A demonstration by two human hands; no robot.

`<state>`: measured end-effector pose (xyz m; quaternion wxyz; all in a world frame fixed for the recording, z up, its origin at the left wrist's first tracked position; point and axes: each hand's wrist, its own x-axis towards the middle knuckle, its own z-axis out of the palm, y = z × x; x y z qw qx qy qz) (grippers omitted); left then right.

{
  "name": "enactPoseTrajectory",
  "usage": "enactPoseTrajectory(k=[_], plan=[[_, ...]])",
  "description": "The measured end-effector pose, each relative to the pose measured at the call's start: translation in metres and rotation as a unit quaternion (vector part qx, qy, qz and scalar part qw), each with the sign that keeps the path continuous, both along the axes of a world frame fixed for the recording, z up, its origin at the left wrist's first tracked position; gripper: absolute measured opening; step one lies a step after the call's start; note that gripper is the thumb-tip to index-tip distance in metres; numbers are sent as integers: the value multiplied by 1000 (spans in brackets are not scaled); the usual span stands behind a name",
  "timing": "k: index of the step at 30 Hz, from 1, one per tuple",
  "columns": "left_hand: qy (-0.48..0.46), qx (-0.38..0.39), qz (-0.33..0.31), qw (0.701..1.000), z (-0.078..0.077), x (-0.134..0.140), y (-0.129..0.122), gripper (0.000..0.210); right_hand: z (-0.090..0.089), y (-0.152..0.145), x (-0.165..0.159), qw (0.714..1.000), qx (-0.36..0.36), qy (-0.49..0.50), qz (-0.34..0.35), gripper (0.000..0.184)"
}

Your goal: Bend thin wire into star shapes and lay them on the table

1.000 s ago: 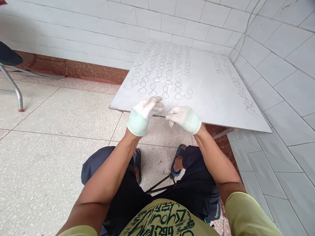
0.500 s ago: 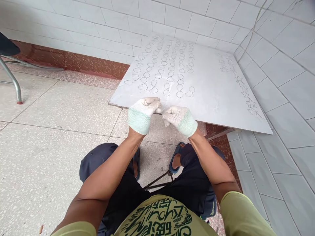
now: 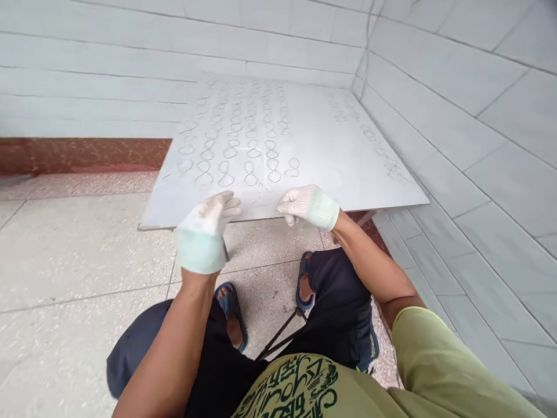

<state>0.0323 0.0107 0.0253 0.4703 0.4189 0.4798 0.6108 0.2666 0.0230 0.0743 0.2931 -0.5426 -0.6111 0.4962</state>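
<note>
The right hand (image 3: 298, 205) has thumb and fingertips drawn together in a pinch at the near edge of a white board (image 3: 322, 157); whether wire sits between them cannot be told. Just beside that pinch, toward the other hand, a loose thin wire (image 3: 260, 195) shows as a faint, bent line over the board. The left hand (image 3: 212, 216), well apart from it, is open with fingers extended. Both wear white knit gloves with pale green cuffs.

Beyond the pinch, fine dark figure-eight wires (image 3: 249, 173) run in rows toward the tiled wall (image 3: 278, 36), their loops uneven. Farther to its right lie tangled, angular wires (image 3: 378, 152).

Below the hands, the olive T-shirt (image 3: 348, 389) carries dark green stylised print; "you" seems readable, the remainder is unclear. Small lettering on the dark trousers (image 3: 342, 325) is too small to read.
</note>
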Motion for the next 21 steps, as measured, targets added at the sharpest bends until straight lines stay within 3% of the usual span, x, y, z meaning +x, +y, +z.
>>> enactPoseTrajectory(k=[6,12,15,18,21], plan=[[118,-82,-25,989,9,-1,-2,27,3,-6,89,992,-41,-2,-118,43],[172,-87,-37,980,-2,5,-1,20,0,-19,215,954,-66,-110,-271,41],[190,-58,-39,979,-10,5,3,19,2,-24,271,939,-85,-137,-304,40],[209,-43,-44,976,-13,6,6,18,5,-26,307,930,-94,-154,-321,34],[211,-81,-70,971,-8,13,6,28,9,-8,317,933,-89,-147,-317,32]])
